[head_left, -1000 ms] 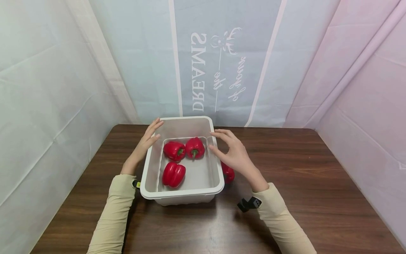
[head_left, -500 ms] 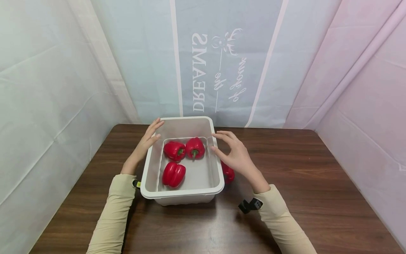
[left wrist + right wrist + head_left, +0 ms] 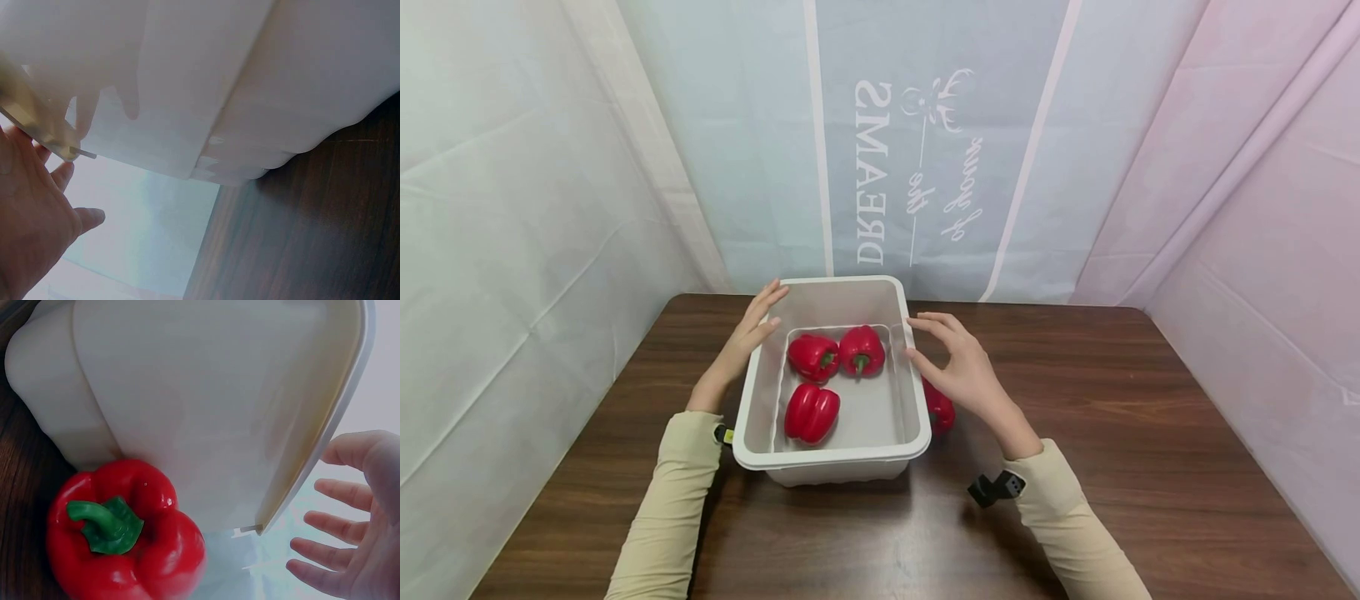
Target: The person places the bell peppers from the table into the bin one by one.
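Observation:
A white plastic bin stands on the table. Inside lie three red bell peppers: one at the back left, one at the back right and another at the front. Along the bin's left rim is my left hand, fingers extended and touching or very near the edge. My right hand hovers by the right rim with loosely bent, spread fingers, holding nothing. Below it, a fourth red pepper with a green stem sits outside against the bin's right wall, partly hidden in the head view.
The brown wood-grain table extends to both sides and in front of the bin. A pale blue cloth with white lettering hangs behind it. White cloth walls enclose the sides.
My right hand has drifted slightly right, away from the bin's rim. The left hand, bin and peppers look unchanged.

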### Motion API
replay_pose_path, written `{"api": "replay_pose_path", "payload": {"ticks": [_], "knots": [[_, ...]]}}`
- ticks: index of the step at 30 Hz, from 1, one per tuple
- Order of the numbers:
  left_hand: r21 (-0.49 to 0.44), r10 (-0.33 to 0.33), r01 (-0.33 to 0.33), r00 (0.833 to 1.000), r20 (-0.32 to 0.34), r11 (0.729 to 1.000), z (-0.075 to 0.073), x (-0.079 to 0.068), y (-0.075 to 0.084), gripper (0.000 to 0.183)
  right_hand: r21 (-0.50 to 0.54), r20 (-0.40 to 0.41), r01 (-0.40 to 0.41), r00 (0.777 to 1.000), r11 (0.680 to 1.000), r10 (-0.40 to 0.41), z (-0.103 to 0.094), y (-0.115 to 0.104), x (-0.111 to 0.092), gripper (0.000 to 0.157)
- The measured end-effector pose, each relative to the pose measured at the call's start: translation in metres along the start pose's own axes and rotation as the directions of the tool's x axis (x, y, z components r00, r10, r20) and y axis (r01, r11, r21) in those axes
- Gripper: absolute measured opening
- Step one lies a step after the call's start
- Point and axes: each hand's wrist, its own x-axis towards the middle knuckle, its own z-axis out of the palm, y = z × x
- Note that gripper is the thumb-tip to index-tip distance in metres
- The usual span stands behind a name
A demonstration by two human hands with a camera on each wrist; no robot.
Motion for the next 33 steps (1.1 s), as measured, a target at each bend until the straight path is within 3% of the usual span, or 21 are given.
{"api": "replay_pose_path", "payload": {"ticks": [25, 33], "knots": [[-0.013, -0.019, 0.020, 1.000, 0.002, 1.000, 0.0006, -0.0008, 0.0012, 0.051, -0.016, 0.020, -0.027, 0.999, 1.000, 0.028, -0.0060, 0.0070, -0.0063, 0.046], [-0.013, -0.022, 0.022, 1.000, 0.003, 1.000, -0.0003, 0.0006, -0.0002, 0.051, -0.023, 0.047, -0.059, 0.997, 0.998, 0.060, -0.0092, 0.0079, -0.0076, 0.055]]}}
